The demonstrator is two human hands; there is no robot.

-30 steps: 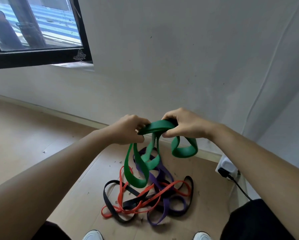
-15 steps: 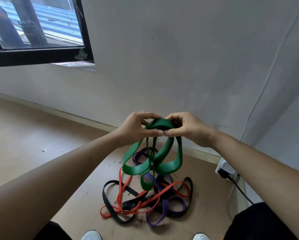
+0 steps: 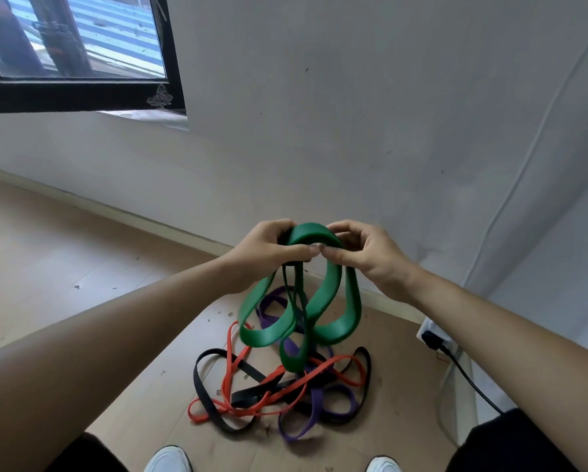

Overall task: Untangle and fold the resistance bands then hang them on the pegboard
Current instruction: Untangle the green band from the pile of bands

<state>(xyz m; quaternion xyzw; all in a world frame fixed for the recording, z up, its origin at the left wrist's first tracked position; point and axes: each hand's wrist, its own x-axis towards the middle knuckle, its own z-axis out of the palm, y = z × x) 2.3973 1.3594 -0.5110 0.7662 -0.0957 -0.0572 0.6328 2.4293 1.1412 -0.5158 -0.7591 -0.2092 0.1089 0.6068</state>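
Left hand [image 3: 268, 255] and right hand [image 3: 371, 258] both pinch the top of the green band [image 3: 331, 287], loops dangling. I fear a loose pinch would drop its folds into the tangled bands [image 3: 282, 391] below.

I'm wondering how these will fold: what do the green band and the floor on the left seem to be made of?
The green band: likely rubber or latex, smooth matte finish; it hangs in soft curved loops without creasing. The floor: seems pale wood-look laminate or plank, low sheen; faint board seams show.
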